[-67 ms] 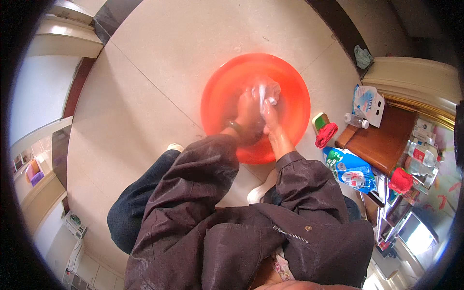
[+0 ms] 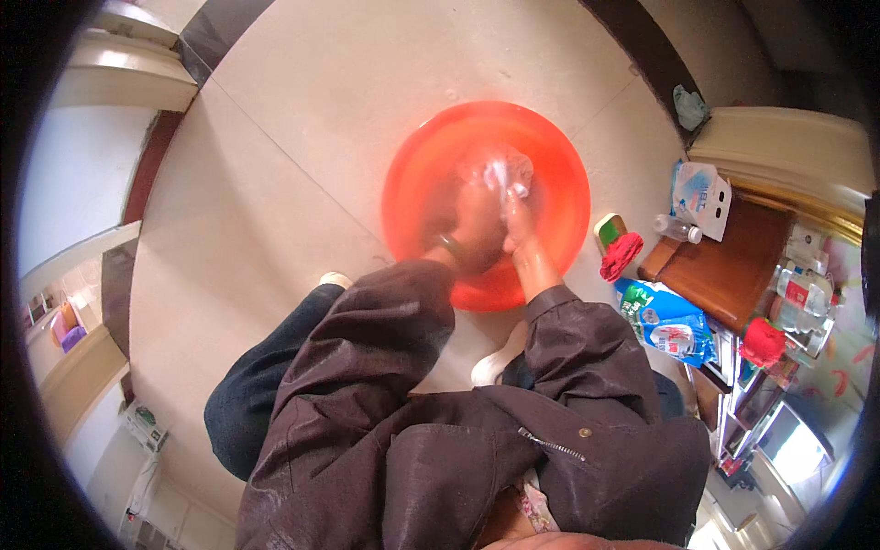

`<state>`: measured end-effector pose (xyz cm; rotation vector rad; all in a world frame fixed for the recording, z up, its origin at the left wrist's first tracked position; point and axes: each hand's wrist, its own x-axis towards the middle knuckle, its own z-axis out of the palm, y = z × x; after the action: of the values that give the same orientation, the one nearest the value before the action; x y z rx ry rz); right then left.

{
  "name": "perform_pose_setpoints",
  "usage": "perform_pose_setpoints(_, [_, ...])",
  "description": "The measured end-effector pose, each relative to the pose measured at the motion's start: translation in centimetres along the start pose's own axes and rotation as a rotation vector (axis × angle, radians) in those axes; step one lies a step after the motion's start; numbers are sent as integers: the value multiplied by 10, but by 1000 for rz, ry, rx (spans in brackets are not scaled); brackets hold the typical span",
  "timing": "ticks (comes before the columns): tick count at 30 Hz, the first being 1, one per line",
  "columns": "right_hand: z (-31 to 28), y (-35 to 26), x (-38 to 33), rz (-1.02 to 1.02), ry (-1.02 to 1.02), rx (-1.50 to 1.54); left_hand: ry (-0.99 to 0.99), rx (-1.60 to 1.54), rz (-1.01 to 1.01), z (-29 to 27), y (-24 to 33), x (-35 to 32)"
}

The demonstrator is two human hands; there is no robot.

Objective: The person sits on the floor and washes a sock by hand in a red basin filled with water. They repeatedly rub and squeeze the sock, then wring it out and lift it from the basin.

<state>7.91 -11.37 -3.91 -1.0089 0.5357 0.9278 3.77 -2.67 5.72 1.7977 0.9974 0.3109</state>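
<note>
Room left of basin (image 2: 570, 197), packet (image 2: 667, 321) right

Brown jacket (image 2: 403, 440) over blue jeans (image 2: 240, 403)

It has creased sleeves (image 2: 367, 321), a silver zipper (image 2: 553, 445) and brass-coloured snap (image 2: 585, 432), with floral fabric (image 2: 534, 507) underneath. The left hand (image 2: 477, 209) wears a greenish bangle (image 2: 449, 242) at the wrist; the shoes (image 2: 486, 370) are pale.

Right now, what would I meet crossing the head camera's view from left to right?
Purple item → left white shoe → left hand in the orange basin → right hand → green-and-cream object → clear bottle → rightmost red bundle.
</note>
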Motion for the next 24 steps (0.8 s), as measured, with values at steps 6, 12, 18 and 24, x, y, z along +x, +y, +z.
perform_pose_setpoints(6, [-5, -17, -5, 76, -254, 152, -39, -8, 364, 18, 5, -11])
perform_pose_setpoints(12, [-28, -39, -13, -195, 254, -348, 8, -142, 41, -11, -56, 74])
perform_pose_setpoints(18, [-40, -30, -12, -62, 458, -499, -232, -46, -179, -11, -84, 44])
perform_pose_setpoints(24, [-42, -9, 1, 0, -40, -268, -416, 75, 263, 9, -4, -26])
